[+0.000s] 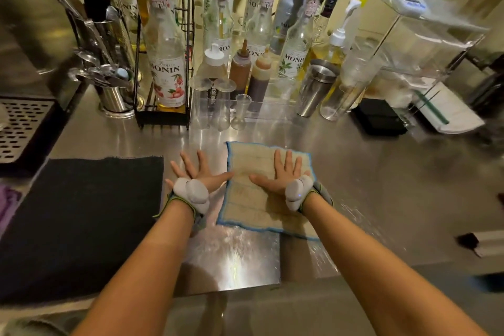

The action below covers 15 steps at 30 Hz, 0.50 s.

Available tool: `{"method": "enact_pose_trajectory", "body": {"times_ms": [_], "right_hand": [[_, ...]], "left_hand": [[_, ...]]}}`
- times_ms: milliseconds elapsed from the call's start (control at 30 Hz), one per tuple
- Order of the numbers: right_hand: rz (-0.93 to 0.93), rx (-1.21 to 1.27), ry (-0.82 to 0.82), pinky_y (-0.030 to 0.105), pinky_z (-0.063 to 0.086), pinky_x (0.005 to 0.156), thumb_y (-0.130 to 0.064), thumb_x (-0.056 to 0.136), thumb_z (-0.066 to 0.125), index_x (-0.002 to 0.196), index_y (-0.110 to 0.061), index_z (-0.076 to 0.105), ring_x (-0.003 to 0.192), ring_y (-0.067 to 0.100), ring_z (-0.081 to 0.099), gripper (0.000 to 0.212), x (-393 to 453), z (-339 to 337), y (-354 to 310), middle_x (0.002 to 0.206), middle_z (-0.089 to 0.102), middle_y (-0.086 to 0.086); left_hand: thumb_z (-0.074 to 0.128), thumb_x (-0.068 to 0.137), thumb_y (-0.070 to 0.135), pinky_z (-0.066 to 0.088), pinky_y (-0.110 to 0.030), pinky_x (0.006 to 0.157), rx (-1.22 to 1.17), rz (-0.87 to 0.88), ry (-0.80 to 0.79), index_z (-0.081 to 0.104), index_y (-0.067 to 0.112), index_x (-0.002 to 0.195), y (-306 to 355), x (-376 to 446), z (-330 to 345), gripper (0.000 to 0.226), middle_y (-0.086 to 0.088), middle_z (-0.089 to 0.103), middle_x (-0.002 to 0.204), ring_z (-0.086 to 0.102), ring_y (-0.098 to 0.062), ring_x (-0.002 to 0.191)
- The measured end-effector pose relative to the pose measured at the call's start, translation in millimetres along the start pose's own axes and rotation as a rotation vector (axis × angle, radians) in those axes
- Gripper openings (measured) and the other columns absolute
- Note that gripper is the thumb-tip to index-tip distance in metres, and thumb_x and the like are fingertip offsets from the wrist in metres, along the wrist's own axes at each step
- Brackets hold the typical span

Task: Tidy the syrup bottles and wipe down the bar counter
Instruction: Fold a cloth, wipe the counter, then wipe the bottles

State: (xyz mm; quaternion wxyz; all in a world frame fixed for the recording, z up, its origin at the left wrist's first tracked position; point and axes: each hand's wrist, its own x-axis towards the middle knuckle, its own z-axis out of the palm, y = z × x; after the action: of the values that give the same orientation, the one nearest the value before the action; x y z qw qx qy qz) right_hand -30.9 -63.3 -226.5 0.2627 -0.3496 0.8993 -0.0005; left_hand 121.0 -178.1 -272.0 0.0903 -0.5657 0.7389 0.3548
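Both of your hands lay flat with fingers spread, gripping nothing: your right hand (283,174) pressed on the blue-edged cleaning cloth (253,199) spread on the steel bar counter (368,172), your left hand (196,172) on bare steel just beside it. The Monin syrup bottles (218,13) stood along the counter's back, one in a black wire rack (163,112).

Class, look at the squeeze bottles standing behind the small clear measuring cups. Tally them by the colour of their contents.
Brown squeeze bottles: 2
Pale squeeze bottle: 1
Total: 3
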Motion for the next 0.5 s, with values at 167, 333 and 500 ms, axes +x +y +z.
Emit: {"method": "enact_pose_trajectory", "body": {"times_ms": [167, 333, 500], "right_hand": [[-0.073, -0.035, 0.047, 0.052, -0.007, 0.119, -0.073, 0.08, 0.041, 0.151, -0.03, -0.009, 0.147, 0.026, -0.02, 0.097, -2, 7, -31, 0.159, -0.02, -0.002], [-0.15, -0.035, 0.038, 0.048, -0.01, 0.12, -0.076, 0.076, 0.043, 0.15, -0.036, -0.01, 0.147, 0.02, -0.021, 0.099, -20, 32, -19, 0.158, -0.021, -0.008], [-0.025, 0.02, 0.024, 0.051, -0.007, 0.12, -0.074, 0.075, 0.047, 0.151, -0.031, -0.012, 0.147, 0.026, -0.02, 0.105, -15, 13, -1, 0.159, -0.02, -0.005]], "left_hand": [[0.039, 0.069, 0.083, -0.011, -0.057, 0.116, 0.039, -0.02, 0.025, -0.014, 0.026, 0.151, 6, -10, -1, 0.114, -0.013, -0.029, 0.156, -0.031, -0.04, 0.141], [0.037, 0.07, 0.084, -0.01, -0.057, 0.116, 0.071, 0.017, -0.012, -0.014, 0.024, 0.151, 9, -26, -13, 0.113, -0.014, -0.028, 0.156, -0.027, -0.04, 0.142], [0.042, 0.068, 0.083, -0.008, -0.058, 0.116, 0.036, 0.011, -0.039, -0.013, 0.021, 0.152, 10, -35, -18, 0.118, -0.015, -0.026, 0.156, -0.026, -0.042, 0.142]]}}
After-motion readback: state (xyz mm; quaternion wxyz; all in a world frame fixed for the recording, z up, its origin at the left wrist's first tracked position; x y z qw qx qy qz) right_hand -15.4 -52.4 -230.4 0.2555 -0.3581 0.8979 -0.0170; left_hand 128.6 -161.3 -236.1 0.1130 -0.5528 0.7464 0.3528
